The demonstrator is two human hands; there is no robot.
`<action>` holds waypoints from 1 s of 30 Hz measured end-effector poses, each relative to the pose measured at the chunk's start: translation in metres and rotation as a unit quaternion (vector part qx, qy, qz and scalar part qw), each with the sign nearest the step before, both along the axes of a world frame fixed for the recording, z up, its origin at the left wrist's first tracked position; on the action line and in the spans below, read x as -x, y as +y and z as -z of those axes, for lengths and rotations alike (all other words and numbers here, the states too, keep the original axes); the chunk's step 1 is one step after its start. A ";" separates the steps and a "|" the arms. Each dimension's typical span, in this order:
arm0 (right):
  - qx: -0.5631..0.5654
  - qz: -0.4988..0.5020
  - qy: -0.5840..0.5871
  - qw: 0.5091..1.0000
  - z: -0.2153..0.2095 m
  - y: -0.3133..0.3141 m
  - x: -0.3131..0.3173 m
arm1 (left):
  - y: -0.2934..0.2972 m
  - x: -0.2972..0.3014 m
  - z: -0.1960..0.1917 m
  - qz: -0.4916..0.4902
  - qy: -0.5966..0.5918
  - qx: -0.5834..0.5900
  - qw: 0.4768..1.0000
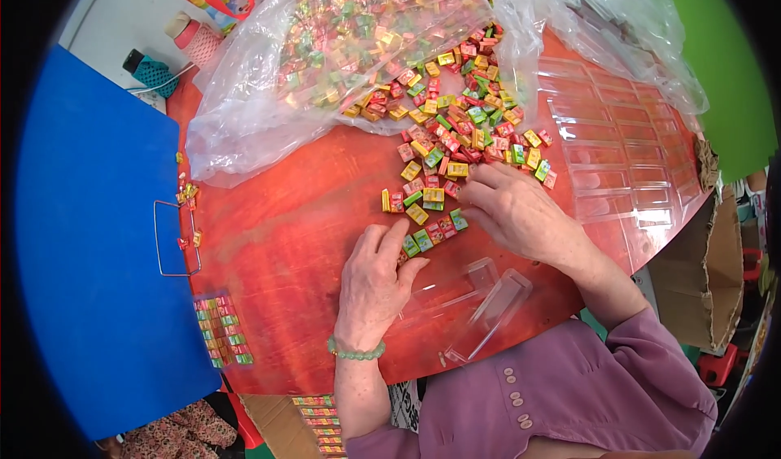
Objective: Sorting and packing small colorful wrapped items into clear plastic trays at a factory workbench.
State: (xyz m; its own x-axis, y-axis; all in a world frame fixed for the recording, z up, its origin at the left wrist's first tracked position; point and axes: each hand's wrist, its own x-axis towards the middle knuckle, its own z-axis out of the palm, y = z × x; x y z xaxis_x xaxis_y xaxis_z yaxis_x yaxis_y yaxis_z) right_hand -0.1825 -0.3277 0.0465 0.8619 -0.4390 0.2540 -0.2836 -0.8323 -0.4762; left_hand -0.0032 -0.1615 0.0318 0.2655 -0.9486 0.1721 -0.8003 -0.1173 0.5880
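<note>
Small wrapped candies [434, 156] in red, yellow, green and pink lie in a loose heap. In front of the heap, a short row of candies [434, 233] is lined up side by side. My left hand [370, 272], with a green bead bracelet on its wrist, rests at the row's left end, fingers extended and thumb apart. At the heap's near right edge, my right hand [521, 213] has bent, separated fingers touching the candies, its thumb side close to the row's right end. Nothing shows gripped in either hand. A clear plastic tray [495, 312] lies nearest me.
A clear plastic bag [244, 125] full of candies covers the back of the red table [285, 215]. Clear compartment trays [602, 133] are at the right. Packed candy blocks [221, 330] sit at the left edge by a blue board [98, 239]. A cardboard box [695, 272] stands right.
</note>
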 end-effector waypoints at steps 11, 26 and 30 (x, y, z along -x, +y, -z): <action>0.041 -0.024 -0.028 0.998 0.028 -0.001 -0.044 | 0.012 -0.017 -0.003 -0.003 0.115 -0.028 0.993; -0.101 0.041 0.008 0.994 0.009 0.009 0.005 | 0.009 -0.023 0.010 0.011 0.074 0.025 0.997; -0.103 0.065 0.042 0.992 0.012 0.011 0.004 | 0.007 -0.019 0.005 0.002 0.101 0.018 0.995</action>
State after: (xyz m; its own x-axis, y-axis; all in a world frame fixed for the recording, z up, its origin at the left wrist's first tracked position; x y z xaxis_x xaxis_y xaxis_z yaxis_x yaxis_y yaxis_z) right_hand -0.1868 -0.3172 0.0346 0.8090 -0.5828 0.0765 -0.4279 -0.6732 -0.6031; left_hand 0.0161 -0.1542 0.0271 0.2949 -0.9437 0.1497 -0.6659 -0.0906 0.7405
